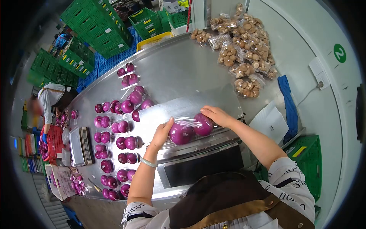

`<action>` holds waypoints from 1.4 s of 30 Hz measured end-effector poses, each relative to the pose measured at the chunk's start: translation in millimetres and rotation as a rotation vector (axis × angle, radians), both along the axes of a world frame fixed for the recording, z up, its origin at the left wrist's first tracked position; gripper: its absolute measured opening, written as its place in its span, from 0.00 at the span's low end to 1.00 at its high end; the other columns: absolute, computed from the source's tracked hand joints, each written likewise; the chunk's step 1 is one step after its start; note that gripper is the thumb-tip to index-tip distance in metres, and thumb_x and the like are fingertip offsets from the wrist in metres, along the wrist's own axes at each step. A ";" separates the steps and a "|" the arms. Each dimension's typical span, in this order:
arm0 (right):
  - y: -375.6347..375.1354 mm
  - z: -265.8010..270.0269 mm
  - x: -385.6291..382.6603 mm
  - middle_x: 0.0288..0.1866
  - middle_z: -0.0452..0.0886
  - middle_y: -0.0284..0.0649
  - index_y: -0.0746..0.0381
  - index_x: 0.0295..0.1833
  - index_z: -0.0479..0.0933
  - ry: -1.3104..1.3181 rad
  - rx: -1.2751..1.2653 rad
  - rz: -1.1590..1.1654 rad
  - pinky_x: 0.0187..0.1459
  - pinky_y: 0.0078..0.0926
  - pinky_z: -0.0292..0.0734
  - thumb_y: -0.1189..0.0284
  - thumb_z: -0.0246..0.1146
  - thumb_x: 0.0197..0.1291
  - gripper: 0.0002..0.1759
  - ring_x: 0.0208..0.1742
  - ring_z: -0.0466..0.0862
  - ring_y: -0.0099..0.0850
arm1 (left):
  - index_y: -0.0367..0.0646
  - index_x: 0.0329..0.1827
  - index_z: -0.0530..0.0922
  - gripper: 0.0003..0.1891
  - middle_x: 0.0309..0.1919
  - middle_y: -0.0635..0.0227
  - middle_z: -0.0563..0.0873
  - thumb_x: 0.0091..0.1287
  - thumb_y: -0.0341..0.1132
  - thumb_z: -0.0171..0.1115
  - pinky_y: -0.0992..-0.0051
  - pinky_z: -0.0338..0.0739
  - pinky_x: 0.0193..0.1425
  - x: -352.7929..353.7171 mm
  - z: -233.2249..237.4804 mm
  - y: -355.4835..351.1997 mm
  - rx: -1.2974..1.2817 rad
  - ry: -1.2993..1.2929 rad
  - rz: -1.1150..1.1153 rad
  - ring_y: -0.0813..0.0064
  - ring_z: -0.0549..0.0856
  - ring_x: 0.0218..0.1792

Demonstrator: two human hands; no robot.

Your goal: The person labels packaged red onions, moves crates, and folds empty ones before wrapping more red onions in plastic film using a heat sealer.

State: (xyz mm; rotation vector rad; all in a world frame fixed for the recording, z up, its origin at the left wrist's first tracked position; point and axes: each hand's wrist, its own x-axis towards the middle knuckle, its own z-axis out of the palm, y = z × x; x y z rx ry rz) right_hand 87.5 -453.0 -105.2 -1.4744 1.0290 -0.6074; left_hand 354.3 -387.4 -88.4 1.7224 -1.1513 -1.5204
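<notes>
Two large red onions [181,133] sit side by side in clear plastic film, over the front of the steel table by the wrapping machine [202,164]. My left hand [163,134], with a pale bangle at its wrist, grips the left end of this pair. At the other end, my right hand [215,115] has its fingers on the right onion [203,124]. Some fingertips are hidden behind the onions. A sheet of clear film [167,110] lies on the table just beyond. Many red onions in wrapped pairs [122,143] stand in rows to the left.
Bagged mushrooms [248,45] are heaped at the far right. A scale [81,145] and a knife [94,185] lie on the left. Another person [57,99] works beside a red basket [56,141]. Green crates [99,26] are stacked behind; another green crate [309,164] stands right.
</notes>
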 end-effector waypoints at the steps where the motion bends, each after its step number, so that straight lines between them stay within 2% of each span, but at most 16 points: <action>1: 8.4 13.2 -2.4 0.31 0.81 0.43 0.66 0.36 0.79 0.058 0.116 0.017 0.45 0.31 0.71 0.49 0.51 0.68 0.29 0.35 0.78 0.33 | 0.27 0.47 0.80 0.35 0.40 0.59 0.84 0.71 0.60 0.48 0.75 0.74 0.53 1.7 3.9 9.8 0.128 0.087 0.037 0.74 0.80 0.44; 3: 38.7 46.7 -9.2 0.33 0.82 0.51 0.67 0.37 0.78 0.081 0.303 0.050 0.46 0.34 0.72 0.47 0.47 0.69 0.32 0.38 0.81 0.39 | 0.25 0.44 0.79 0.37 0.36 0.59 0.84 0.71 0.62 0.48 0.75 0.76 0.46 -16.9 36.2 44.7 0.181 0.346 0.156 0.75 0.80 0.39; 8: 122.6 53.6 -40.8 0.37 0.82 0.55 0.68 0.42 0.77 0.273 -0.028 0.245 0.46 0.41 0.72 0.46 0.44 0.70 0.33 0.43 0.82 0.50 | 0.28 0.36 0.82 0.38 0.30 0.62 0.83 0.70 0.64 0.45 0.73 0.73 0.42 -19.2 22.0 129.2 0.268 0.001 -0.047 0.75 0.77 0.35; 12: 154.6 20.2 -46.1 0.33 0.82 0.47 0.66 0.49 0.77 0.328 0.327 0.204 0.37 0.35 0.76 0.48 0.49 0.69 0.30 0.33 0.83 0.38 | 0.29 0.29 0.80 0.38 0.25 0.60 0.82 0.70 0.63 0.45 0.67 0.70 0.36 -31.3 -39.0 166.0 0.259 -0.123 -0.056 0.72 0.76 0.29; 14: 163.5 -24.3 -49.0 0.31 0.81 0.44 0.66 0.48 0.77 0.216 0.161 0.117 0.30 0.30 0.75 0.47 0.51 0.68 0.30 0.26 0.81 0.31 | 0.27 0.23 0.78 0.36 0.15 0.53 0.77 0.70 0.60 0.49 0.61 0.70 0.33 -29.6 -91.3 175.0 -0.002 -0.197 -0.020 0.67 0.76 0.22; 15: 167.2 -47.0 -50.1 0.30 0.80 0.43 0.67 0.46 0.77 0.201 0.088 0.060 0.28 0.28 0.74 0.47 0.52 0.68 0.29 0.24 0.79 0.30 | 0.27 0.24 0.78 0.35 0.16 0.50 0.77 0.69 0.59 0.50 0.60 0.70 0.34 -39.4 -70.6 173.2 -0.056 -0.321 -0.043 0.62 0.78 0.22; 16: 167.4 -48.6 -52.5 0.33 0.83 0.49 0.67 0.46 0.77 0.267 0.190 0.006 0.40 0.34 0.76 0.45 0.52 0.66 0.32 0.36 0.83 0.41 | 0.27 0.26 0.79 0.34 0.17 0.47 0.78 0.69 0.58 0.52 0.59 0.71 0.35 -50.0 -49.3 167.7 -0.111 -0.444 -0.069 0.58 0.80 0.22; 18: 167.2 -31.6 -63.9 0.25 0.78 0.39 0.66 0.45 0.77 0.150 0.598 -0.142 0.31 0.26 0.72 0.51 0.58 0.66 0.25 0.27 0.78 0.27 | 0.30 0.30 0.81 0.29 0.20 0.48 0.81 0.67 0.55 0.56 0.60 0.73 0.36 -50.0 -47.7 172.9 -0.066 -0.756 -0.081 0.55 0.82 0.24; 19: 171.0 -19.4 -68.7 0.21 0.71 0.30 0.65 0.46 0.75 0.075 0.570 -0.162 0.26 0.19 0.64 0.58 0.63 0.64 0.19 0.23 0.69 0.17 | 0.31 0.32 0.81 0.27 0.21 0.49 0.82 0.66 0.53 0.58 0.62 0.73 0.35 -48.9 -42.7 178.5 -0.103 -0.677 0.013 0.58 0.83 0.25; 24: 200.9 -49.0 -70.8 0.25 0.73 0.30 0.63 0.54 0.69 -0.155 0.269 -0.342 0.30 0.19 0.66 0.68 0.64 0.63 0.18 0.28 0.71 0.17 | 0.43 0.40 0.73 0.06 0.24 0.76 0.74 0.69 0.33 0.60 0.81 0.66 0.28 -28.8 -69.5 211.8 -0.234 -0.052 0.395 0.86 0.69 0.21; 27: 214.4 -54.4 -49.7 0.24 0.71 0.30 0.60 0.54 0.69 -0.273 0.278 -0.474 0.26 0.18 0.64 0.72 0.60 0.65 0.14 0.26 0.68 0.16 | 0.46 0.42 0.65 0.08 0.25 0.76 0.70 0.69 0.29 0.58 0.83 0.63 0.24 -34.1 -77.0 226.1 -0.307 0.298 0.480 0.87 0.65 0.20; 32: 245.2 -7.1 -85.5 0.20 0.59 0.25 0.58 0.51 0.67 -0.530 0.328 -0.703 0.17 0.15 0.47 0.74 0.57 0.67 0.10 0.16 0.56 0.13 | 0.47 0.43 0.60 0.11 0.26 0.74 0.67 0.70 0.26 0.55 0.86 0.60 0.16 -38.2 -53.7 217.5 -0.263 0.293 0.530 0.88 0.66 0.19; 34: 270.1 6.9 -106.5 0.19 0.59 0.24 0.59 0.51 0.67 -0.337 0.206 -0.781 0.17 0.15 0.46 0.75 0.56 0.67 0.09 0.16 0.56 0.12 | 0.47 0.44 0.59 0.12 0.26 0.74 0.67 0.69 0.25 0.55 0.87 0.60 0.16 -39.0 -51.8 213.9 -0.238 0.282 0.424 0.88 0.67 0.20; 38: 313.9 -54.9 -135.1 0.17 0.64 0.27 0.61 0.49 0.70 -0.014 -0.008 -0.959 0.20 0.21 0.52 0.77 0.57 0.66 0.07 0.18 0.59 0.15 | 0.42 0.45 0.66 0.11 0.23 0.70 0.69 0.66 0.21 0.58 0.74 0.67 0.18 -37.5 -107.4 201.0 -0.494 -0.393 0.080 0.81 0.69 0.16; 40: 324.1 -92.0 -131.0 0.18 0.66 0.30 0.60 0.48 0.70 0.172 -0.074 -1.048 0.20 0.23 0.53 0.76 0.57 0.66 0.06 0.18 0.61 0.16 | 0.42 0.46 0.73 0.09 0.23 0.61 0.79 0.66 0.28 0.60 0.64 0.74 0.25 -59.0 -95.2 188.5 -0.566 -0.671 -0.064 0.65 0.79 0.19; 42: 324.7 -125.8 -113.5 0.22 0.75 0.39 0.60 0.48 0.70 0.409 -0.157 -1.148 0.25 0.30 0.69 0.76 0.57 0.66 0.06 0.22 0.74 0.27 | 0.43 0.47 0.75 0.09 0.26 0.57 0.83 0.66 0.32 0.60 0.61 0.76 0.28 -70.4 -103.4 178.5 -0.691 -0.947 -0.253 0.58 0.84 0.25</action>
